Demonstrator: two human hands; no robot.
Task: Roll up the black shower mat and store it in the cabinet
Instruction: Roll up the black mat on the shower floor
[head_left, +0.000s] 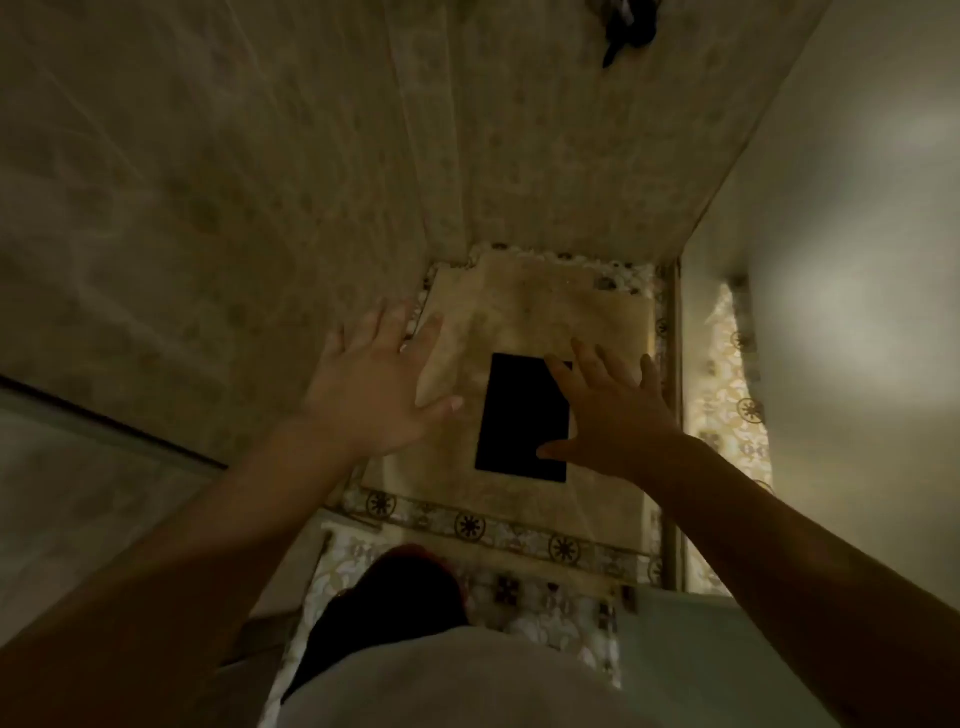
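We're looking down w/ both arms out over the shower floor (597, 499): the black shower mat (522, 418) lies flat near the floor's middle, a bit toward its right edge, unrolled. Left hand (371, 387) hovers off the mat's left side, fingers spread & holding nothing; right hand (610, 415) overlaps the mat's right edge, fingers spread too, contact unclear in the blur. Prob. soft, light, floppy, maybe slick if wet, so we'd lift the near short edge at both corners & roll away from us.
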